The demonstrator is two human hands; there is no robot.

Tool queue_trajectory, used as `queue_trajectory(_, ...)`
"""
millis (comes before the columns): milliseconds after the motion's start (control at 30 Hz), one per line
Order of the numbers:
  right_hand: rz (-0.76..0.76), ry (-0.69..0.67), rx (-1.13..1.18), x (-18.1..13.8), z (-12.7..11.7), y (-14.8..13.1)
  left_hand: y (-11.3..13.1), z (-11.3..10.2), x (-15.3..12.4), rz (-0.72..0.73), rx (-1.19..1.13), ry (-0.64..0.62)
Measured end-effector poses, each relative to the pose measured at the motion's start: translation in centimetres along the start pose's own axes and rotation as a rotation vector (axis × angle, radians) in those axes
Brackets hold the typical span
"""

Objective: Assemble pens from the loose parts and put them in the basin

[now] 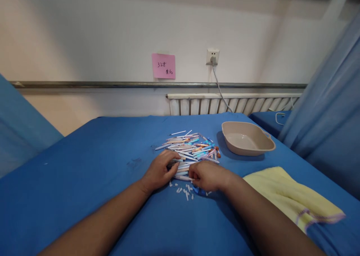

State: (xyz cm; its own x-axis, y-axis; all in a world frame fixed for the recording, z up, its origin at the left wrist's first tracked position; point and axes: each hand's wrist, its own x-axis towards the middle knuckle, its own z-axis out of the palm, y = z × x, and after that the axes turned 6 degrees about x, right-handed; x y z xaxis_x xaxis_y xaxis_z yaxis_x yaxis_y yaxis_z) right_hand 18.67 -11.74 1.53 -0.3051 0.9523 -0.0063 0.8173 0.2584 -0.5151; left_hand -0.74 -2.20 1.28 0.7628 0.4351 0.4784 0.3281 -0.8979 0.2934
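Observation:
A loose pile of pens and slim white pen refills (194, 147) lies on the blue-covered table, in white, blue, orange and pink. My left hand (160, 170) rests at the pile's near left side, fingers curved over the pens, thumb apart from them. At the near right side, my right hand (208, 174) is closed, its fingertips by the end of a pale pen (182, 178); what they hold is hidden. Several small white tips (187, 193) are scattered on the cloth just in front of the pile. Small dark blue pieces (199, 191) lie below my right hand.
A beige plastic basin (247, 139) stands at the right beyond the pile. A yellow cloth (289, 198) lies beside my right forearm. Behind the blue table cover (84, 173) are a radiator (197, 104), a metal rail and a wall socket with a cable. Blue curtains hang at both sides.

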Motion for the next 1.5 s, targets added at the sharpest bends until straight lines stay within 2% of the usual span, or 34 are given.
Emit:
queue_trajectory(200,-0.048,0.104,0.259,1.0,0.7,2.4,0.6,-0.4,0.1,0.034,-0.014,-0.111)
queue_trajectory(367,-0.027,0.173,0.446,1.6,0.9,3.1,0.6,-0.1,0.1,0.035,-0.001,-0.181)
queue_trajectory(600,-0.032,0.242,0.461,1.9,1.0,3.3,0.3,0.3,0.1,-0.036,0.012,-0.175)
queue_trajectory(733,-0.035,0.250,0.494,2.2,1.4,3.4,0.5,0.1,0.1,-0.026,0.027,-0.127)
queue_trajectory(933,-0.027,0.240,0.550,2.2,1.3,3.2,0.4,0.3,0.0,-0.043,0.070,-0.169)
queue_trajectory(1167,-0.029,0.274,0.513,2.2,1.3,3.4,0.4,0.2,-0.1,-0.019,0.072,-0.121)
queue_trajectory(1333,-0.029,0.248,0.560,2.2,1.4,3.3,0.2,0.2,-0.1,-0.071,0.084,-0.116)
queue_trajectory(1500,-0.032,0.250,0.574,2.1,1.2,3.3,0.8,-0.1,0.0,0.002,0.070,-0.132)
